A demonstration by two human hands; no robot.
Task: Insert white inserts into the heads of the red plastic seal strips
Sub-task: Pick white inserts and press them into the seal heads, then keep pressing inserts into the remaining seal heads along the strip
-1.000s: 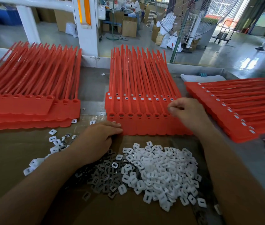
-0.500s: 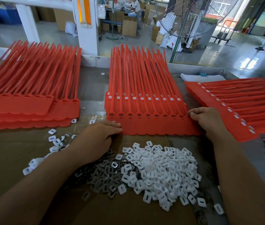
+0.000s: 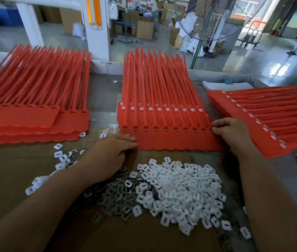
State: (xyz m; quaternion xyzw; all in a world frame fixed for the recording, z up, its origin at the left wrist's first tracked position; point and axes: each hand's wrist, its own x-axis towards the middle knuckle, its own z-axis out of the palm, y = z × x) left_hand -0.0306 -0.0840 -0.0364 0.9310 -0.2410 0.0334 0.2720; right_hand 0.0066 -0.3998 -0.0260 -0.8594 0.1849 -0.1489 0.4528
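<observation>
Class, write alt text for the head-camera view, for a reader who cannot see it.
A left hand touches and a right hand pinches opposite edges of the middle sheet of red seal strips. A pile of white inserts lies nearer; red stacks lie either side.

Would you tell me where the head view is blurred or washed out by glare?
Head view: the right stack smears toward the frame edge; glare whitens the floor at far right; the inserts, left hand and right hand at the middle stack look sharp.
</observation>
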